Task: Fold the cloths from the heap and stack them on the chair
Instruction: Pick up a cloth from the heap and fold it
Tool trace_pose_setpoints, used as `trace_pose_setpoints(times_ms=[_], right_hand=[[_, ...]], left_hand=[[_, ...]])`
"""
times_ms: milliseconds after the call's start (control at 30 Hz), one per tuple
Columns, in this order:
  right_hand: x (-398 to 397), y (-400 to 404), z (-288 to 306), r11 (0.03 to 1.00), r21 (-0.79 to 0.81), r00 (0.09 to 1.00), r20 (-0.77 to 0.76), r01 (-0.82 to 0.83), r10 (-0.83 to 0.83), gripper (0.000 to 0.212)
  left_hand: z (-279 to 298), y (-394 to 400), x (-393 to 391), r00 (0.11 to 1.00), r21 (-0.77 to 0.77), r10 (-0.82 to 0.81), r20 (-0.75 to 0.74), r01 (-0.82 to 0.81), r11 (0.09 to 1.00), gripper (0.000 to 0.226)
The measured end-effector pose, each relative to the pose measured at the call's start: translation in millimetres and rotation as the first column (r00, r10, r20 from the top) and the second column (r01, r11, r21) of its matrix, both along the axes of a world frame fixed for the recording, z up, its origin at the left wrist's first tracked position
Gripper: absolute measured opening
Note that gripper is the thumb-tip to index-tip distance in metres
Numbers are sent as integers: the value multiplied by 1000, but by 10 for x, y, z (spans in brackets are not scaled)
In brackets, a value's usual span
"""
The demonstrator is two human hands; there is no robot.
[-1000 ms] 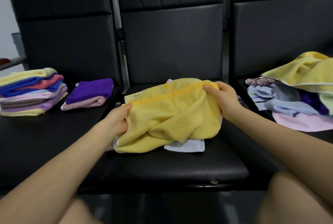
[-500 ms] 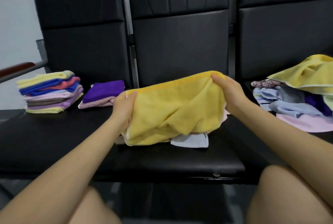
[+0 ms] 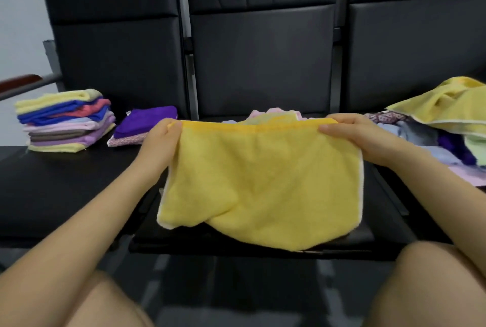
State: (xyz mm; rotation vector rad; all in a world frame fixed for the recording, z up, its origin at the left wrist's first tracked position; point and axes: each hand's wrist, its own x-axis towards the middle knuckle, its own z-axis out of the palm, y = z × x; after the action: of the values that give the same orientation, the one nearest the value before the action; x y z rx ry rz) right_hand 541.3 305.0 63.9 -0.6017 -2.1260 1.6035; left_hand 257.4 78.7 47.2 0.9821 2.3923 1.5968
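At the far left of the row of black seats, a stack of folded cloths (image 3: 65, 121) stood near the left edge of the left chair seat (image 3: 52, 190), with a folded purple cloth (image 3: 147, 123) on a patterned one just beside it toward the middle. The left hand (image 3: 160, 142) pinched the upper left corner of the yellow towel (image 3: 265, 182), fingers (image 3: 168, 129) curled over the hem with the thumb behind the fabric. The towel hung between both hands above the middle chair seat (image 3: 252, 242), its top hem stretched roughly level from hand to hand, so its long axis ran left to right; the lower edge sagged unevenly, with the bottom left corner doubled up and the bottom reaching the front edge of the seat. Behind the hem, a few pale cloths peeked up from the back of the middle seat. The right hand (image 3: 363, 140) clamped the upper right corner in the same way, fingers wrapped over the hem. At the far right, the heap of unfolded cloths (image 3: 444, 127) lay on the right chair seat, topped by a second yellow towel. The towel was held equally by both hands, so the coming fold probably depended on bringing the two gripped corners together, and the finished piece would then travel left toward the stack, nearer the left hand.
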Motion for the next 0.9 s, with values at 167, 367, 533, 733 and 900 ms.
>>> trace_pose_setpoints(times_ms=[167, 367, 533, 733, 900], right_hand=[[-491, 195, 198, 981, -96, 981, -75, 170, -177, 24], [-1237, 603, 152, 905, 4, 903, -71, 425, -424, 13], [-1530, 683, -379, 913, 111, 902, 147, 393, -406, 28], [-1368, 942, -627, 905, 150, 833, 355, 398, -425, 59], [-1329, 1058, -660, 938, 64, 895, 282, 341, -345, 37]], left_hand=[[135, 392, -260, 985, 111, 102, 143, -118, 987, 19], [100, 858, -834, 973, 97, 191, 128, -204, 974, 23], [-482, 1028, -1087, 940, -11, 191, 283, -196, 981, 23], [-785, 1007, -1264, 925, -74, 176, 337, -160, 984, 20], [-732, 974, -1271, 966, -208, 132, 223, -85, 974, 25]])
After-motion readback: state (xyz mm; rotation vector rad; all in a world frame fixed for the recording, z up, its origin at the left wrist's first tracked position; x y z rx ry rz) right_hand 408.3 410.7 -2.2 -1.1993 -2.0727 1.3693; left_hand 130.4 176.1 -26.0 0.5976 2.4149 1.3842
